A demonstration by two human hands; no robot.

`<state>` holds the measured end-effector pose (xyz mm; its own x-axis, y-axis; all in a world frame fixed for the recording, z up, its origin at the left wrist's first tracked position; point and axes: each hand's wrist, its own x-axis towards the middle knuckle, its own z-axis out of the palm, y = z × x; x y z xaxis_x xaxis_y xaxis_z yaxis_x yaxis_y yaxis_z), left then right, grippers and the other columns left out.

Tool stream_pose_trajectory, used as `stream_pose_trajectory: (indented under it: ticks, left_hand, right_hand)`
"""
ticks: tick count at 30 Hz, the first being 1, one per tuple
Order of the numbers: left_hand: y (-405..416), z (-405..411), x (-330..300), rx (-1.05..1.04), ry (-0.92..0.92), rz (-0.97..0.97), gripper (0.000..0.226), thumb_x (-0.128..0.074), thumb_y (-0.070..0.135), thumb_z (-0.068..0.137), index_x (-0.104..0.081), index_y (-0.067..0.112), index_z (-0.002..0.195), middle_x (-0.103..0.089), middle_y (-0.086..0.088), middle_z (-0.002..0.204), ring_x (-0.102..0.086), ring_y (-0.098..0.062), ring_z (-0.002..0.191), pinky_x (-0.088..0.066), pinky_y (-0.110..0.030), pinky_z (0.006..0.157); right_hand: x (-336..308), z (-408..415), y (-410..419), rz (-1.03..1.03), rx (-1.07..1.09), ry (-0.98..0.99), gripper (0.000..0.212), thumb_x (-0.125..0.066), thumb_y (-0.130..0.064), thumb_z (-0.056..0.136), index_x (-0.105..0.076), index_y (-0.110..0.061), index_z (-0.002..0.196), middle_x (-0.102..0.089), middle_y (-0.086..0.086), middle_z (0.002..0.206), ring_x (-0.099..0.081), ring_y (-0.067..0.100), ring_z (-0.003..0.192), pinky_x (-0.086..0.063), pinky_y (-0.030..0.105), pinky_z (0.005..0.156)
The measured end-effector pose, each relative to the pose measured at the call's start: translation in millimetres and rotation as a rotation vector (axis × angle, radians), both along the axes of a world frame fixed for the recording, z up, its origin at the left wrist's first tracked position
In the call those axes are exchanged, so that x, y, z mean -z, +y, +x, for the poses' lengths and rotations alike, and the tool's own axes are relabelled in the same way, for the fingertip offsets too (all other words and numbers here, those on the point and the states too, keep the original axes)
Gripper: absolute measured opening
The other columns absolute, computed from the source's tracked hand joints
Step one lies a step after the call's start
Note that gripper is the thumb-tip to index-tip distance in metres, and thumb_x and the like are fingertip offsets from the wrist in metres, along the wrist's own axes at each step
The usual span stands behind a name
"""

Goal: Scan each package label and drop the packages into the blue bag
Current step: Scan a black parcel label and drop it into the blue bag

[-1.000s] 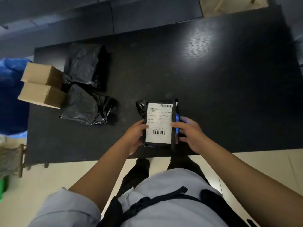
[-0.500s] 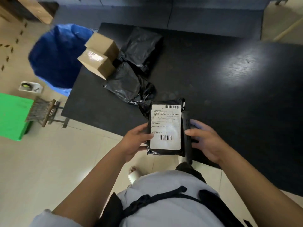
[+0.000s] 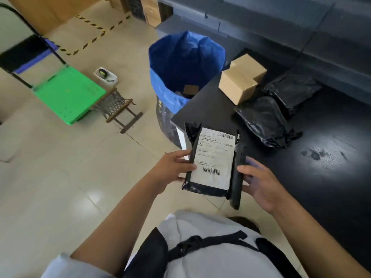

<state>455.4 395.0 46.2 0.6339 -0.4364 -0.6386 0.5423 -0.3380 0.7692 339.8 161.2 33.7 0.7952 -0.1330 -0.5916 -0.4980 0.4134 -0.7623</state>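
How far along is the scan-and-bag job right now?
Done: at least one brown parcel already lies in the blue bag. In hand: the left hand holds a black labelled package, label up; the right hand holds the black scanner beside it. Left: two cardboard boxes and two black poly bags remain on the table.

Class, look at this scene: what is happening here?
A person is processing parcels. The left hand holds a black package with its label up, off the table's edge, while the right hand grips a dark handheld scanner beside it. The blue bag stands open ahead. Two cardboard boxes and other black packages wait on the black table.
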Motion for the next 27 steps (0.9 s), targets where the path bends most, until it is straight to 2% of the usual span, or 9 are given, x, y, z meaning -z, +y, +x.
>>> stream_pose_trajectory:
  ticks: [3,7,9,13,15,19,24,27]
  left_hand:
    - [42,23,-4,-0.012,0.006,-0.011,0.049,-0.074,0.005,0.090,-0.064,0.024,0.134,-0.078,-0.003,0.109,-0.075,-0.019,0.099,-0.060,-0.040,0.086]
    - [73,58,-4,-0.010,0.019,-0.047,0.052,-0.074,0.003,0.088,-0.063,0.021,0.135,-0.078,-0.005,0.110,-0.074,-0.019,0.100,-0.059,-0.031,0.082]
    - [80,80,-4,-0.008,0.027,-0.059,0.051,-0.074,0.002,0.088,-0.063,0.023,0.133,-0.078,-0.006,0.110,-0.074,-0.022,0.103,-0.060,-0.033,0.084]
    - [85,132,-3,-0.041,0.038,-0.060,0.050,-0.074,-0.001,0.087,-0.063,0.024,0.129,-0.077,-0.007,0.110,-0.074,-0.025,0.101,-0.059,-0.034,0.076]
    - [85,160,-2,-0.062,0.035,-0.033,0.051,-0.073,-0.003,0.087,-0.062,0.023,0.131,-0.077,-0.009,0.111,-0.074,-0.027,0.103,-0.058,-0.037,0.077]
    - [84,214,-4,-0.093,0.041,0.030,0.051,-0.071,-0.005,0.087,-0.062,0.022,0.129,-0.078,-0.010,0.108,-0.075,-0.027,0.098,-0.058,-0.039,0.076]
    - [77,275,0,-0.122,0.038,0.057,0.047,-0.068,-0.005,0.089,-0.064,0.023,0.127,-0.077,-0.012,0.110,-0.074,-0.027,0.097,-0.057,-0.046,0.087]
    - [70,307,8,-0.141,0.036,0.084,0.043,-0.066,-0.003,0.092,-0.062,0.025,0.124,-0.078,-0.008,0.109,-0.075,-0.026,0.098,-0.058,-0.044,0.080]
  right_hand:
    - [-7,22,40,0.002,-0.019,0.008,0.035,-0.055,-0.006,0.095,-0.070,-0.017,0.124,-0.074,0.009,0.120,-0.067,0.029,0.110,-0.052,0.047,0.084]
    - [-15,58,66,-0.006,-0.040,0.012,0.034,-0.063,-0.012,0.089,-0.072,-0.017,0.122,-0.075,0.009,0.118,-0.069,0.025,0.102,-0.053,0.042,0.080]
    - [-17,80,71,-0.002,-0.056,0.006,0.038,-0.064,-0.013,0.086,-0.071,-0.017,0.124,-0.075,0.008,0.117,-0.070,0.020,0.097,-0.054,0.038,0.077]
    - [-14,137,76,0.045,-0.029,-0.004,0.039,-0.064,-0.009,0.087,-0.069,-0.014,0.125,-0.075,0.008,0.117,-0.069,0.020,0.097,-0.057,0.036,0.075]
    - [-12,169,77,0.057,-0.043,-0.005,0.043,-0.070,-0.012,0.082,-0.070,-0.015,0.125,-0.075,0.009,0.118,-0.069,0.022,0.100,-0.057,0.038,0.077]
    - [-8,224,78,0.110,-0.011,0.024,0.039,-0.064,-0.005,0.091,-0.069,-0.016,0.127,-0.074,0.012,0.122,-0.069,0.025,0.104,-0.056,0.042,0.087]
    - [-5,282,71,0.124,-0.018,-0.005,0.033,-0.062,-0.004,0.092,-0.072,-0.018,0.121,-0.077,0.009,0.111,-0.074,0.022,0.095,-0.058,0.037,0.078]
    - [-3,306,63,0.105,0.007,-0.015,0.031,-0.067,-0.005,0.090,-0.073,-0.019,0.117,-0.077,0.006,0.104,-0.074,0.021,0.090,-0.058,0.040,0.080]
